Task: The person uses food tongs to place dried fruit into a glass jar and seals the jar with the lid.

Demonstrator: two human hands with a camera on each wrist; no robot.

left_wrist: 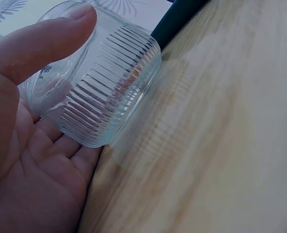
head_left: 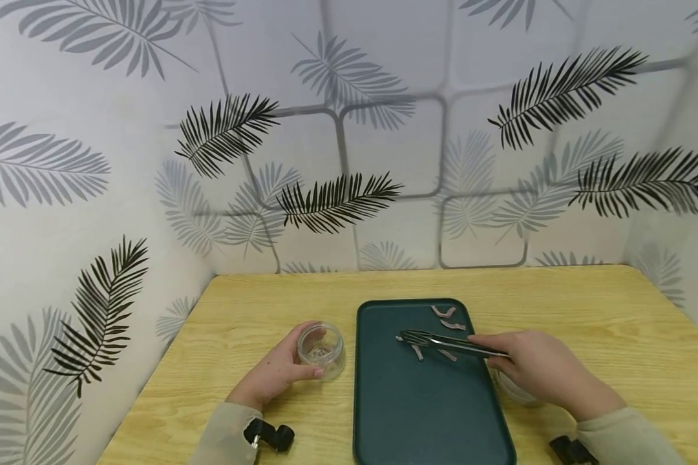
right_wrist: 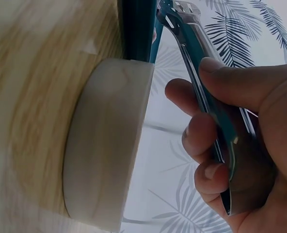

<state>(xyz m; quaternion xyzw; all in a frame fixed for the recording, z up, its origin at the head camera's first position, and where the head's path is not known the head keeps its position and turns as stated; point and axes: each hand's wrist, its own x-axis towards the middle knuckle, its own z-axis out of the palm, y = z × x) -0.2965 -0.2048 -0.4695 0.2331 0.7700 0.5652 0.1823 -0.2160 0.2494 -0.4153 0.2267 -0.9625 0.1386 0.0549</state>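
Observation:
My left hand (head_left: 276, 371) holds a small clear glass jar (head_left: 333, 367) upright on the table, left of the dark green tray (head_left: 424, 413). Thumb and fingers wrap its sides, and ribbed glass shows in the left wrist view. Some pinkish bits (head_left: 321, 351) lie in the jar's bottom. In my right hand (head_left: 543, 365) are metal tongs (right_wrist: 221, 116), gripped between thumb and curled fingers. Their tips reach left over the upper part of the tray, right by a thin pinkish strip (head_left: 417, 352). Other such strips (head_left: 452, 325) lie near the tray's far right corner.
A low, round whitish container (right_wrist: 107, 145) stands on the wooden table (head_left: 279, 294) beside the tray's right edge, partly hidden under my right hand in the head view. Behind the table hangs a pale covering with a feather-like leaf print (head_left: 340, 203).

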